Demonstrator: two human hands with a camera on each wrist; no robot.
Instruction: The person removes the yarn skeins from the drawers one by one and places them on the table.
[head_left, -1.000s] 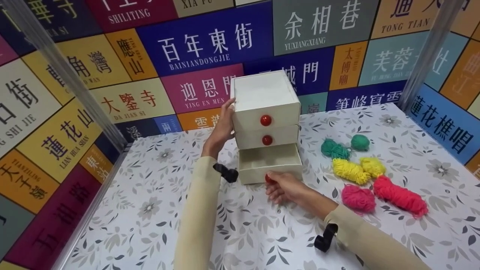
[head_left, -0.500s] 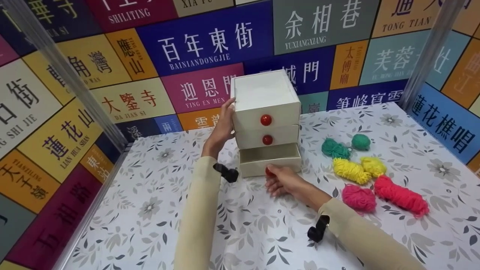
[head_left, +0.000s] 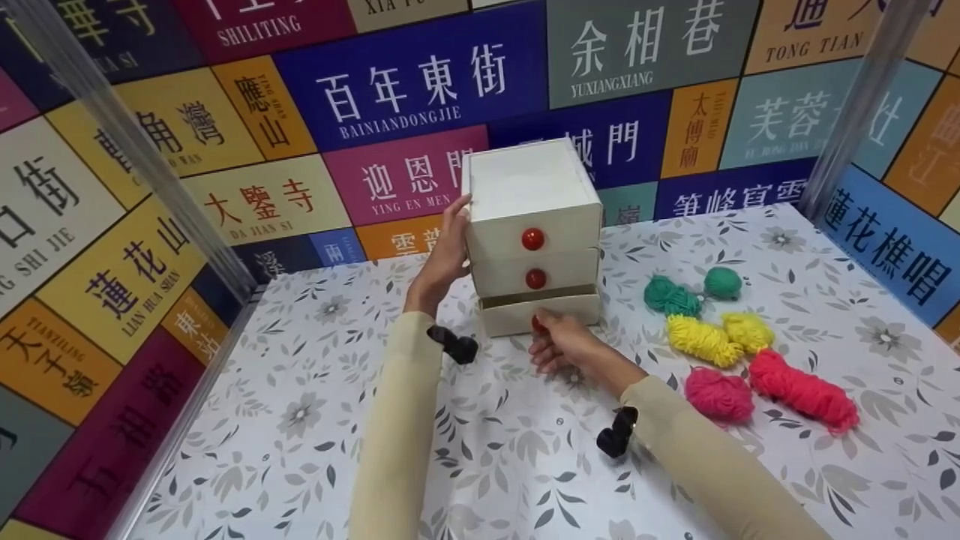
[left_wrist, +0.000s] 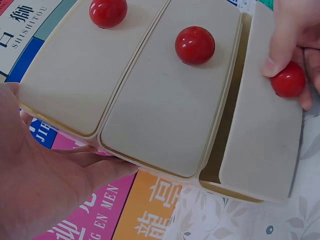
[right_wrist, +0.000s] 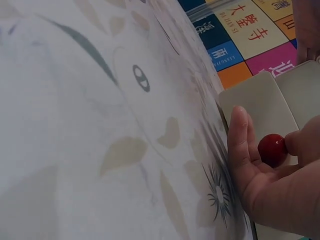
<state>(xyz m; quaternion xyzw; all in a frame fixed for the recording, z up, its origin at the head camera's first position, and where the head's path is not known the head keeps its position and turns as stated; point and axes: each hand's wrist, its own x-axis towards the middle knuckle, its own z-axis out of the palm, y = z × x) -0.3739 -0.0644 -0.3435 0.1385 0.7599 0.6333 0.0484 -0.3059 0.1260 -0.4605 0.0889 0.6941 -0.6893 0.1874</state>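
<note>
A small off-white chest of drawers (head_left: pixel 529 176) stands on the table with three drawers, each with a round red knob. Its bottom drawer (head_left: pixel 510 318) is partly out, with a narrow gap above its front showing. The upper two drawers are closed. My left hand (head_left: pixel 444 259) rests against the chest's left side; the left wrist view shows its extended fingers (left_wrist: pixel 95 167) along that side. With thumb and finger, my right hand (head_left: pixel 574 345) pinches the bottom drawer's red knob (right_wrist: pixel 273 150). The other right fingers extend below the knob.
Right of the chest lie green yarn balls (head_left: pixel 673 295), yellow yarn bundles (head_left: pixel 705 341), a pink yarn ball (head_left: pixel 718 395) and a red yarn skein (head_left: pixel 802 390). A floral cloth (head_left: pixel 300 412) covers the table. Colourful sign-printed walls (head_left: pixel 420 82) stand behind and at the sides.
The bottom drawer has slid back into the chest, its opening narrowing, as my right hand moved away from me with the knob. My left hand has stayed on the chest's side.
</note>
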